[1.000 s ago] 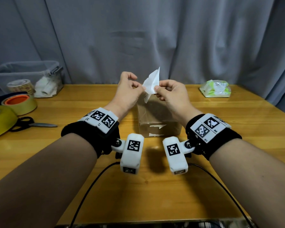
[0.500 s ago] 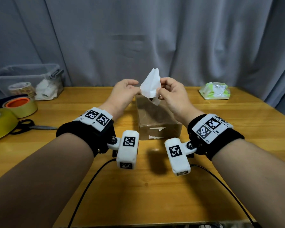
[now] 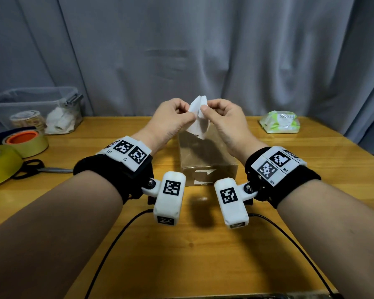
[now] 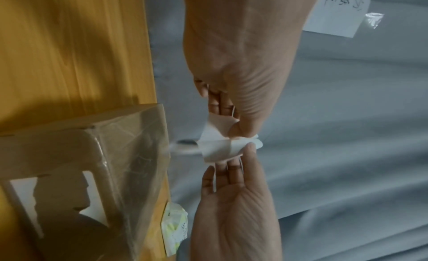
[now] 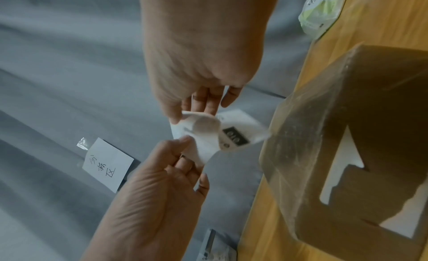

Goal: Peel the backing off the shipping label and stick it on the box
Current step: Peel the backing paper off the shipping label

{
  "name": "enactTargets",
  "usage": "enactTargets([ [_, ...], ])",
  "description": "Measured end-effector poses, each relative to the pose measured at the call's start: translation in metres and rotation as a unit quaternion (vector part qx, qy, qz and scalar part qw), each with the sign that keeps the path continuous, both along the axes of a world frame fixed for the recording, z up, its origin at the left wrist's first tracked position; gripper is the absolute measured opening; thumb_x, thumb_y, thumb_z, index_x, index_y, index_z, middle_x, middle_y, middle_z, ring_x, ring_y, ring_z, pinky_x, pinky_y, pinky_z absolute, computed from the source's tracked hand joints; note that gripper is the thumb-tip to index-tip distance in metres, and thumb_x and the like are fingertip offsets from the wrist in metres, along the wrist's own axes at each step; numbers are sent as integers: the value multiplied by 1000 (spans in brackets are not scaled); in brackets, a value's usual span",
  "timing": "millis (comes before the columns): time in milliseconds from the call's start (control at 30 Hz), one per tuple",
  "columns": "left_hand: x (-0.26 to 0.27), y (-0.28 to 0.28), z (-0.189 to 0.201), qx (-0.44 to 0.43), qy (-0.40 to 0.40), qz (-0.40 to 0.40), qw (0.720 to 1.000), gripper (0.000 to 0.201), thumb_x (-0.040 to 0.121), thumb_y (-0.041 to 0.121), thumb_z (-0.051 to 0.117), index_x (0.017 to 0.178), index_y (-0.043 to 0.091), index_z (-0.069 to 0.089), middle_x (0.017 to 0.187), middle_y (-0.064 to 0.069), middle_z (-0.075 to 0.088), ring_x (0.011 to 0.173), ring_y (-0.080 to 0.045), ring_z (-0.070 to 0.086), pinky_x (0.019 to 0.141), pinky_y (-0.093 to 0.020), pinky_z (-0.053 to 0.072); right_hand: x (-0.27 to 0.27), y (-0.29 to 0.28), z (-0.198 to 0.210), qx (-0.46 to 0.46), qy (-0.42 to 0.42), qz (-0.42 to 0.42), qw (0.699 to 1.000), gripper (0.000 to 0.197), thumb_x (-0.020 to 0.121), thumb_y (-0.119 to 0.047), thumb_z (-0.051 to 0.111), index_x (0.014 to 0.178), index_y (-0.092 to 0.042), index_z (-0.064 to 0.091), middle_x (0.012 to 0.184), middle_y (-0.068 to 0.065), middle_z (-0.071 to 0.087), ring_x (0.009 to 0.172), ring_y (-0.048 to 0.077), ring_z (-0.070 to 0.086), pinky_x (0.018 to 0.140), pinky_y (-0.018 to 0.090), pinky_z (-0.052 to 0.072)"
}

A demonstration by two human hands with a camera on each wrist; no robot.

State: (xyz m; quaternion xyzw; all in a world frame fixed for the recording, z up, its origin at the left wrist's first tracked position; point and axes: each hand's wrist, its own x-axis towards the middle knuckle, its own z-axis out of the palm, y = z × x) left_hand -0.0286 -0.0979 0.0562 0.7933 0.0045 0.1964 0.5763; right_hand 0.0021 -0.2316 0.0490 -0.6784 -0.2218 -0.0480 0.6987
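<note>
Above the box [image 3: 207, 156], both hands, left [image 3: 171, 121] and right [image 3: 227, 121], pinch the shipping label [image 3: 198, 117] between them.

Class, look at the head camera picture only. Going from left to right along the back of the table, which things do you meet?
Clear plastic bin → left hand → shipping label, pinched between both hands → right hand → green and white packet.

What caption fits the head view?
Both hands pinch the white shipping label above the cardboard box.
</note>
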Motion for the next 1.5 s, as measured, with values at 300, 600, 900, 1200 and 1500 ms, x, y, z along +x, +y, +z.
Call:
enactTargets([
  [300, -1, -2, 3, -14, -3, -9, 1000, 9, 87, 16, 63, 80, 10, 61, 72, 2, 61, 67, -5, 55, 57, -6, 44, 3, 6, 3, -13, -29, -14, 999, 19, 89, -6, 57, 75, -17, 60, 72, -4, 61, 59, -6, 57, 60, 7, 46],
  [600, 2, -4, 3, -24, 6, 31, 999, 22, 90, 12, 59, 68, 14, 54, 66, 3, 54, 47, 5, 53, 43, -2, 37, 5, 12, 2, 0, -25, -72, 997, 15, 90, -5, 54, 77, -11, 59, 69, -6, 58, 58, -1, 54, 54, 6, 44],
  [900, 5, 3, -3, -36, 41, 65, 996, 18, 92, 18, 56, 75, 10, 55, 71, 4, 53, 63, -5, 45, 58, -15, 40, 8, 7, 0, -5, -18, -92, 996, 8, 92, -10, 53, 89, -9, 61, 77, -8, 61, 70, 3, 57, 67, 16, 50],
  [1200, 6, 3, -12, -12, 26, 86, 996, 12, 93, 22, 49, 93, 11, 45, 112, -24, 60, 99, -32, 58, 94, -49, 48, 6, 4, -5, -1, -25, -83, 996, 9, 94, -12, 50, 90, -11, 58, 79, -7, 60, 75, 7, 55, 76, 30, 50],
  [1500, 3, -9, -9, -42, 10, 37, 998, 52, 77, 20, 75, 115, 11, 40, 122, -6, 55, 106, -15, 55, 79, -21, 50, 6, 5, -5, 32, 6, -59, 998, 19, 97, -23, 44, 83, -17, 56, 70, -6, 54, 68, 8, 49, 64, 22, 43],
])
